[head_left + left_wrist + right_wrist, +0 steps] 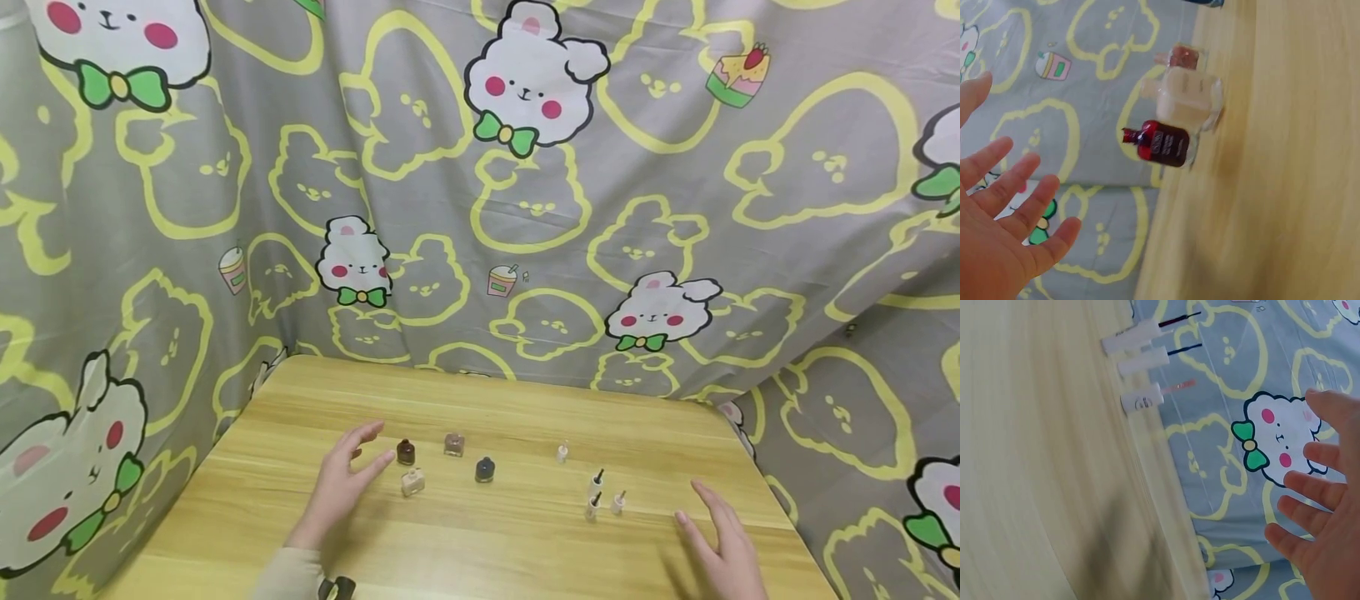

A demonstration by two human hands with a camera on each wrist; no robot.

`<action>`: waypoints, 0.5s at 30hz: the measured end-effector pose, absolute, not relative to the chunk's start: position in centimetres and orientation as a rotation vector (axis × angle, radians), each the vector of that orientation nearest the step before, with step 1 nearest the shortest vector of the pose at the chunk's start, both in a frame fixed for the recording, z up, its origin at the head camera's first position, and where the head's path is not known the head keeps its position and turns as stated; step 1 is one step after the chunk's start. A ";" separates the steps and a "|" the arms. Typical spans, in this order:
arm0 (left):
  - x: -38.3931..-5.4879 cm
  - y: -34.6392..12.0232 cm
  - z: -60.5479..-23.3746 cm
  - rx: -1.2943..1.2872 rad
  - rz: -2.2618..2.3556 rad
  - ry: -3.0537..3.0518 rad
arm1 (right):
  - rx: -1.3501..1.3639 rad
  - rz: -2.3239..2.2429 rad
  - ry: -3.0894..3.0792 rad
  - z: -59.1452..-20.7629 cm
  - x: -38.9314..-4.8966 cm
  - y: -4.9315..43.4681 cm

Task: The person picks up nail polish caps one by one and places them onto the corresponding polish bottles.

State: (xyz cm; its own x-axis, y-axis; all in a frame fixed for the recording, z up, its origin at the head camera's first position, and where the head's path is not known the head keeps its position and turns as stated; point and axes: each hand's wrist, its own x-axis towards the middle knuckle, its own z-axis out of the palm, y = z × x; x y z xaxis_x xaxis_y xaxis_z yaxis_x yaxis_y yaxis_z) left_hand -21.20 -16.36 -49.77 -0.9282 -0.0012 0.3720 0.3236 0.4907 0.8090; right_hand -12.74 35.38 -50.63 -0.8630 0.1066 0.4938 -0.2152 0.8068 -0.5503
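Note:
Several uncapped nail polish bottles stand left of the table's middle: a dark red bottle, a cream bottle, a mauve bottle and a dark blue bottle. My left hand hovers beside the dark red bottle, fingers spread, holding nothing; the left wrist view shows its palm. Toward the right, several white brush caps stand with brushes pointing up, among them a far cap and a near cap. My right hand is right of these caps, apart from them, fingers extended and holding nothing.
The wooden table has a grey patterned curtain behind it and at both sides. A black band shows at my left wrist. Shadows of the hands fall on the tabletop.

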 end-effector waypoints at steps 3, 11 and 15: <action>-21.2 -16.2 -50.1 -0.232 -1.495 -2.399 | 0.087 0.845 -2.430 -50.6 -12.8 34.8; -21.2 -15.9 -51.4 -0.173 -1.606 -2.392 | 0.092 0.892 -2.339 -51.0 -13.0 33.4; -21.2 -15.7 -51.9 -0.157 -1.654 -2.377 | 0.087 0.927 -2.302 -51.2 -13.1 32.9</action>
